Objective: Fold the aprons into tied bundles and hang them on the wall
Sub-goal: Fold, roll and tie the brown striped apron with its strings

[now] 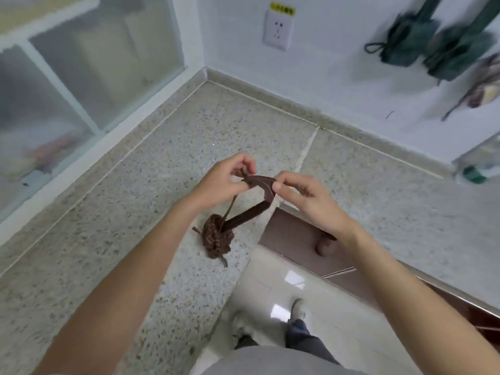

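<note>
I see the brown apron bundle (217,236) resting on the speckled stone countertop (108,212), close to the counter's inner front edge where the L-shaped top turns a corner. A wide brown strap (251,212) rises from the bundle to both hands, which are held above the counter, beyond the bundle.

The left hand (224,180) pinches the strap's upper end between thumb and curled fingers; a thin cord hangs from this hand down to the bundle. The right hand (305,196) pinches the same strap just right of the left hand, thumb and forefinger clamped together on it, the other fingers loosely bent.

Left of and beyond the bundle, I see bare countertop reaching to the frosted window (81,77) and the wall corner. Right of the bundle, a brown cabinet door (292,239) stands below the counter edge, with tiled floor (270,293) beneath.

Beyond and right of the bundle, two green apron bundles (433,47) hang on the white wall (338,77), with a paler patterned bundle (484,87) beside them. A wall socket (278,31) sits left of those.
</note>
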`<control>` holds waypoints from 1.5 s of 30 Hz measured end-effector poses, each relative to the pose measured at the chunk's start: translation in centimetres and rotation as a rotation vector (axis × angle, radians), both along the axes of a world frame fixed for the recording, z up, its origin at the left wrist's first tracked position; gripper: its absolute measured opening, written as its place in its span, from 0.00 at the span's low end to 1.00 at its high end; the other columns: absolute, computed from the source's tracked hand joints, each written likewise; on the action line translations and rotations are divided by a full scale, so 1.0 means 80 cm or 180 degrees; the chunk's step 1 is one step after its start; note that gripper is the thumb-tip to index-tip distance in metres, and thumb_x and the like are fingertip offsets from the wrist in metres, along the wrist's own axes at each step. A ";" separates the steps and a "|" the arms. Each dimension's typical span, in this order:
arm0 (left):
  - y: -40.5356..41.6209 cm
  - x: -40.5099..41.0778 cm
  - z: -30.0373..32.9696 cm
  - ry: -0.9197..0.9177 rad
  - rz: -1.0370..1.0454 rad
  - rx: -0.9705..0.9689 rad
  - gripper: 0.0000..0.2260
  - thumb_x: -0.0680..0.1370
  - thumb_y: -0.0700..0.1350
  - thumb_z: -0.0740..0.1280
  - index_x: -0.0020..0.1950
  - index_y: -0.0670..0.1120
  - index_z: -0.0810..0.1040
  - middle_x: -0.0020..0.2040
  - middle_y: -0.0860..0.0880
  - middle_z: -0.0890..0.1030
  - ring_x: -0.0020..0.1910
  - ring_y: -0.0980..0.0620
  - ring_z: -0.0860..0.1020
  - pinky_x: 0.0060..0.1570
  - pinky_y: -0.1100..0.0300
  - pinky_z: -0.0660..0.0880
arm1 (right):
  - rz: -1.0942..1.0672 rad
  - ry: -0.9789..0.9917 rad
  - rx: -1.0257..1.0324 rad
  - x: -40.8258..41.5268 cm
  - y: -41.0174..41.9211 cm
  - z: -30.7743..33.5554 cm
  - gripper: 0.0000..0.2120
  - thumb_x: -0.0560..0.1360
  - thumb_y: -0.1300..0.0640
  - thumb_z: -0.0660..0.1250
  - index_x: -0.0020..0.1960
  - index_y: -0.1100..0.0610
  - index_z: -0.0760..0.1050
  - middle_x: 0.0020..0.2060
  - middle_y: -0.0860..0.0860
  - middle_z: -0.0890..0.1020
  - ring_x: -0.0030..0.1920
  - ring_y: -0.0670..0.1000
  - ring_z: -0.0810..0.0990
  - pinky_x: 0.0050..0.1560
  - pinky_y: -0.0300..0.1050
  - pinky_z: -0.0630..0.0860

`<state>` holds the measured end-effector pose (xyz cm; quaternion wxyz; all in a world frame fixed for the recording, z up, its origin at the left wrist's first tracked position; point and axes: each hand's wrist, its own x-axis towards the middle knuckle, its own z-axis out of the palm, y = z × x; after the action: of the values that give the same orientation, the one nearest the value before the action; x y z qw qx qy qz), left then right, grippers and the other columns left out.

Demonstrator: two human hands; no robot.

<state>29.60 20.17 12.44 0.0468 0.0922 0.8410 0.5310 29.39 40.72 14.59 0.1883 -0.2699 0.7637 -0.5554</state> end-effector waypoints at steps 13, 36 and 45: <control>0.286 -0.123 0.083 0.0728 -0.0615 0.0526 0.04 0.76 0.42 0.67 0.44 0.50 0.73 0.39 0.54 0.78 0.39 0.57 0.79 0.45 0.60 0.76 | -0.1169 0.1302 -0.0197 -0.100 0.262 0.097 0.15 0.75 0.70 0.61 0.57 0.59 0.79 0.46 0.52 0.82 0.43 0.53 0.80 0.50 0.48 0.77; 0.607 -0.343 0.284 0.1254 -0.0431 0.1280 0.06 0.79 0.41 0.62 0.52 0.43 0.78 0.38 0.55 0.82 0.38 0.61 0.79 0.41 0.67 0.76 | -0.2676 0.3543 0.0508 -0.309 0.553 0.251 0.20 0.71 0.66 0.64 0.62 0.56 0.74 0.53 0.50 0.78 0.41 0.41 0.73 0.39 0.36 0.73; 0.663 -0.426 0.363 0.1970 -0.0075 0.1132 0.05 0.77 0.45 0.66 0.48 0.45 0.80 0.42 0.48 0.82 0.39 0.57 0.80 0.37 0.66 0.75 | -0.3322 0.4397 0.0830 -0.371 0.597 0.352 0.09 0.75 0.59 0.61 0.49 0.57 0.79 0.41 0.50 0.81 0.36 0.48 0.77 0.39 0.47 0.74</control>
<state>-4.46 73.18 41.48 -0.2208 0.2651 0.7087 0.6154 -0.28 88.51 42.72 -0.5653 -0.1384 0.7904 -0.1912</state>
